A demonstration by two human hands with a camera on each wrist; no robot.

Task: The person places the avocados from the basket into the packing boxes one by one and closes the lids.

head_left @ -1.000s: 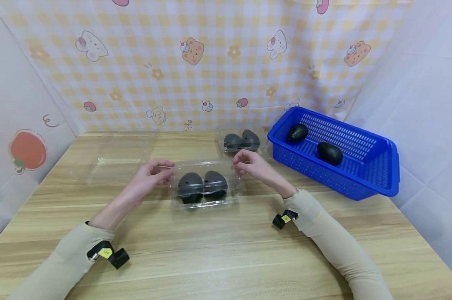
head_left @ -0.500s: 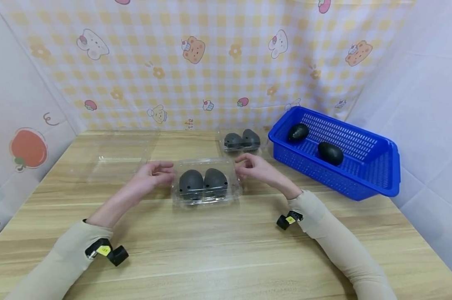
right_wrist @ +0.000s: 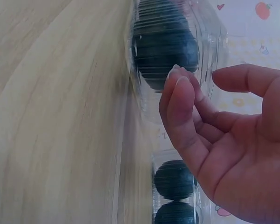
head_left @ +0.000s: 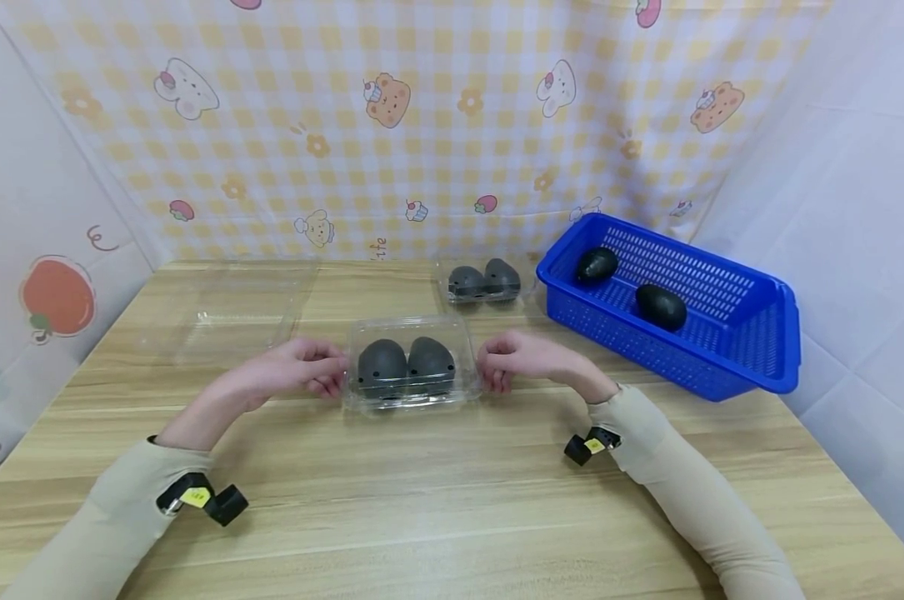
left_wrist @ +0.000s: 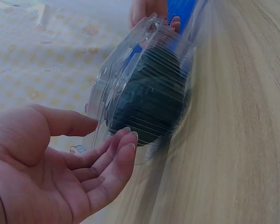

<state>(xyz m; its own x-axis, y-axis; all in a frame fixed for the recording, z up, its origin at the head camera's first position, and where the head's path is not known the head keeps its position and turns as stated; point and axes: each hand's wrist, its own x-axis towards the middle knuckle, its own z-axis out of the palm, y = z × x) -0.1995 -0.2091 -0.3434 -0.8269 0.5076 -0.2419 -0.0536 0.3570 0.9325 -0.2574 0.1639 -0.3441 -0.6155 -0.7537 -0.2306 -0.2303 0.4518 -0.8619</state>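
Observation:
A clear plastic clamshell box with two dark avocados inside lies mid-table in the head view, its lid down. My left hand is at its left edge, my right hand at its right edge. In the left wrist view, the thumb and curled fingertips of the left hand lie on either side of the box's rim. The right wrist view has the right thumb and bent fingers likewise about the rim. Exact contact is hard to make out.
Behind stands another clamshell holding two avocados. A blue perforated basket at the right contains two loose avocados. Transparent containers lie at the back left. A yellow checked cloth hangs behind the wooden table.
Both hands have moved down along the box's sides toward the front, their fingers more curled. The box has shifted slightly, and its front lid edge now sits lower over the avocados.

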